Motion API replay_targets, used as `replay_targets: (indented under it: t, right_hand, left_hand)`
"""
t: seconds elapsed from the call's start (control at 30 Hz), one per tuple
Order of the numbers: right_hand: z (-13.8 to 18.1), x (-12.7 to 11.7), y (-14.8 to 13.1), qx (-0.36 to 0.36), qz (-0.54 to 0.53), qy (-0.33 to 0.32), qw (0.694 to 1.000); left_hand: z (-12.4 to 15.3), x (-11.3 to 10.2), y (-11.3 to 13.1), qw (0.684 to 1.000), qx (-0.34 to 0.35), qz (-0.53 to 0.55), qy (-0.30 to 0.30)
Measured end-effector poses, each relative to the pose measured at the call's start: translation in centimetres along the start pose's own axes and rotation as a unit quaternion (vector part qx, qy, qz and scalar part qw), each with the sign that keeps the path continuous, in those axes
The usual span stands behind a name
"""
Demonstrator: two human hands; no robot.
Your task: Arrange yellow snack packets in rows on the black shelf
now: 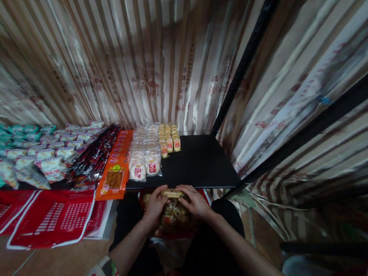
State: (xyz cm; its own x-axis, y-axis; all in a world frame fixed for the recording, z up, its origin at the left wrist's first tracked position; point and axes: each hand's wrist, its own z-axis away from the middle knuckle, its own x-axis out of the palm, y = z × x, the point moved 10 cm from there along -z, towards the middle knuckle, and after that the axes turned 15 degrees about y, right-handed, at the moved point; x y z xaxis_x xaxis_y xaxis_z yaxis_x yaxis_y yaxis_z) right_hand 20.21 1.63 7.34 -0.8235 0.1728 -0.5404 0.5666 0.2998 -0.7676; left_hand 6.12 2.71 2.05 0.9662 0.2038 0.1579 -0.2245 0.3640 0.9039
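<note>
Both left hand (155, 206) and right hand (196, 203) grip a tan snack packet (172, 193) before a black shelf (203, 164), striped curtains (127, 51) behind.

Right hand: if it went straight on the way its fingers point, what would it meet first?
The right hand points up-left and touches the pale packet atop the bag of snacks. Pushing on, it would likely meet the left hand gripping that packet's other end, though depth is unclear.
</note>
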Motion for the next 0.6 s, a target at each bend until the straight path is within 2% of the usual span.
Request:
replay_targets:
  t: [0.1,0.2,0.27,0.43,0.6]
  right_hand:
    - [0.3,-0.3,2.2,0.106,-0.084,0.029,0.990]
    - [0.8,-0.2,4.5,0.218,-0.192,0.052,0.955]
    - [0.9,-0.4,5.3,0.264,-0.238,0.065,0.933]
    - [0.6,-1.8,6.5,0.326,-0.274,0.120,0.897]
    - [0.0,-2.2,7.9,0.348,-0.302,0.182,0.869]
  left_hand:
    - [-0.6,1.4,0.7,0.999,0.008,-0.032,-0.043]
    - [-1.4,2.9,1.4,0.994,0.022,-0.071,-0.082]
    - [-1.9,3.5,1.8,0.992,0.035,-0.095,-0.076]
    - [-2.6,4.7,1.8,0.996,0.018,-0.077,-0.047]
    - [-2.5,5.2,0.0,0.995,-0.092,0.037,-0.006]
